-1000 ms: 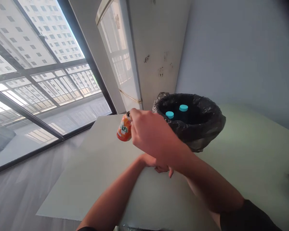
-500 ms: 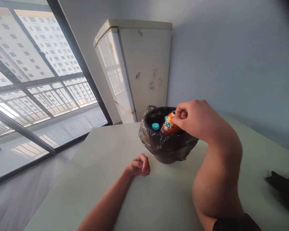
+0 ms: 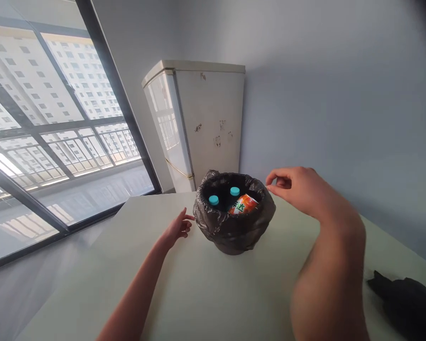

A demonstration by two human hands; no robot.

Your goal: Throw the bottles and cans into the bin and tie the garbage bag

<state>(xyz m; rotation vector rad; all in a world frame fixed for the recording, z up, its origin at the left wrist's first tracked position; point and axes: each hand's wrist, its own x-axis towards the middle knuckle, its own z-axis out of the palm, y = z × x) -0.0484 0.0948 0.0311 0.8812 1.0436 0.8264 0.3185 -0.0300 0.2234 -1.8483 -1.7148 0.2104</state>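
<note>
A bin lined with a black plastic bag [image 3: 234,232] stands on the pale green table. Inside it are two bottles with turquoise caps, one cap [image 3: 213,200] at the left and another cap [image 3: 235,191] farther back, and an orange can [image 3: 244,204] leaning at the right. My left hand [image 3: 179,227] is beside the bag's left side, fingers apart, holding nothing. My right hand [image 3: 287,183] is just right of the bag's rim, its thumb and forefinger apart with nothing between them.
The table [image 3: 206,293] reaches toward a white fridge [image 3: 213,123] against the wall. A black object [image 3: 408,303] lies at the table's right. Sliding glass doors [image 3: 57,113] are on the left.
My right hand has let go of the orange can, which now rests in the bin, and moved right. My left hand has opened and moved left. The camera view has shifted.
</note>
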